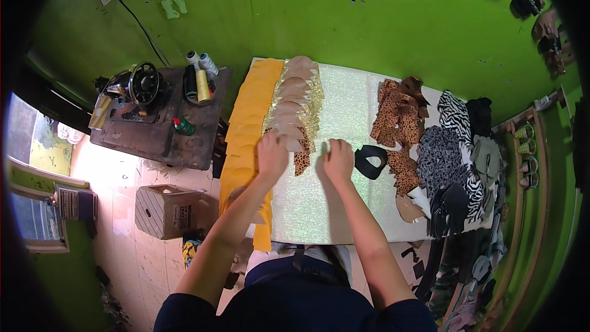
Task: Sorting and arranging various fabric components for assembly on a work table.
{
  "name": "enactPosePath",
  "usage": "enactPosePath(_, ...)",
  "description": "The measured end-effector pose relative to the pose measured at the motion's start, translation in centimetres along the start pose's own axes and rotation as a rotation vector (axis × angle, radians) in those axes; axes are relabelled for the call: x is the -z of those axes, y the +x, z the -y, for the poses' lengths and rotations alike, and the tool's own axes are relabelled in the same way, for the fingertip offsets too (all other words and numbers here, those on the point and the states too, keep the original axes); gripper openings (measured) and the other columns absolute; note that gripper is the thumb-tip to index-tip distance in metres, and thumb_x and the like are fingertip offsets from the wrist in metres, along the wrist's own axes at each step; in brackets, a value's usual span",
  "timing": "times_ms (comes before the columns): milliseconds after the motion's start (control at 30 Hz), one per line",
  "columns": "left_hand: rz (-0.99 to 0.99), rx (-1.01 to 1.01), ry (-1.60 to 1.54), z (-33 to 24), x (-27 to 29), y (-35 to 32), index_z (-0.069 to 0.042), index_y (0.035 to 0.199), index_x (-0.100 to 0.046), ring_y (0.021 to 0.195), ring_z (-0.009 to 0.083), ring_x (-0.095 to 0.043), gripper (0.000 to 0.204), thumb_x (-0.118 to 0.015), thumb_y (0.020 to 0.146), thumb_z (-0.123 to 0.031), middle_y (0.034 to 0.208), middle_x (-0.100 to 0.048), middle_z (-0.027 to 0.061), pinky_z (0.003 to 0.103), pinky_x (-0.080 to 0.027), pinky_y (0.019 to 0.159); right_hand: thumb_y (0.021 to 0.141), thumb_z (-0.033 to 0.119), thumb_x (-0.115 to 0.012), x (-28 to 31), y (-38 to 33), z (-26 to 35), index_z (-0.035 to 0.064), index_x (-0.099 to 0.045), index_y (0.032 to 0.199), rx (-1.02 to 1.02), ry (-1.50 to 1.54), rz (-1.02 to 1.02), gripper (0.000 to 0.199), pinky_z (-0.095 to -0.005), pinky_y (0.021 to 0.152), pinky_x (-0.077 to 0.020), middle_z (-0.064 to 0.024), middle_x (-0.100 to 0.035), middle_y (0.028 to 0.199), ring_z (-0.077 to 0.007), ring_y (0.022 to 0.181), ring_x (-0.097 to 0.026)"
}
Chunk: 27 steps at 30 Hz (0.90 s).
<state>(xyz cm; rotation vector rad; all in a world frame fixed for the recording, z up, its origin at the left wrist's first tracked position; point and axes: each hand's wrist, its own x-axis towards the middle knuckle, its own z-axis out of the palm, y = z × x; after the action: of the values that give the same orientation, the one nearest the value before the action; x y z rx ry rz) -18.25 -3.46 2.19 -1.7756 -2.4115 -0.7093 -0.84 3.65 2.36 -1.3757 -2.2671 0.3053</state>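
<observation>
As my left hand (272,157) hovers at the near end of the row, here's the leopard-print piece (302,161) right beside its fingers, lying partly under the beige and gold pieces (295,89) that overlap one another up the table (347,95). My left fingers bend down over that end, and I can't tell whether they pinch anything. Across from it, over the pale, shiny tabletop, comes my right hand (338,161), fingers curled forward, tips turned from view; how far they close, I can't tell.

Tight along the left of the row runs a long overlapping line of yellow pieces (247,114), some hanging over the near edge. Just beyond my right hand lies a black piece (362,165) with an opening in it. Further right, it's heaps: leopard-print pieces (390,117), a dark mottled pile (441,154), zebra-print pieces (453,114), black pieces (448,209) near the front.

Over to the left, a dark wooden table (138,140) carries a sewing machine (126,86), a cluster of thread cones (202,89) and a green bottle (183,126). Below it, a cardboard box (157,212) sits on the floor; behind everything, a bright green wall (307,12).
</observation>
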Motion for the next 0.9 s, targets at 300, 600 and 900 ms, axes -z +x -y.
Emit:
enactPosePath(300, 0.353, -0.515, -0.263, -14.2, -3.2, -2.5, -0.004, 0.1, -0.056, 0.101, 0.0247, -0.049, 0.03, -0.05, 0.072, -0.005, 0.105, -0.053, 0.0109, 0.036, -0.039, 0.085, 0.068, 0.004, -0.058, 7.2, -4.3, -10.3, 0.0081, -0.049, 0.114, 0.089, -0.239, 0.116, 0.046, -0.0379, 0.086, -0.0358, -0.0081, -0.05, 0.107, -0.0273, 0.102, -0.045)
enactPosePath(600, 0.125, -0.554, -0.276, -19.8, -5.3, -4.8, -0.003, 0.107, -0.047, 0.1, 0.026, -0.05, 0.04, -0.055, 0.069, -0.007, 0.105, -0.051, 0.0114, 0.035, -0.039, 0.084, 0.077, 0.01, -0.053, 9.8, -5.1, -13.6, 0.0104, -0.051, 0.108, 0.105, 0.261, 0.259, 0.031, -0.0431, 0.096, -0.027, -0.0076, -0.057, 0.081, -0.0234, 0.086, -0.054)
enactPosePath(900, 0.047, -0.304, -0.326, -21.9, -1.3, -6.1, -0.006, 0.077, -0.055, 0.068, 0.0292, -0.055, 0.012, -0.056, 0.067, -0.011, 0.071, -0.054, 0.0105, 0.039, -0.045, 0.06, 0.075, 0.021, -0.066, 13.9, -7.0, -15.0, 0.0064, -0.04, 0.119, 0.114, 0.859, 0.447, 0.053, -0.0272, 0.072, -0.0417, -0.0042, -0.048, 0.083, -0.0152, 0.076, -0.048)
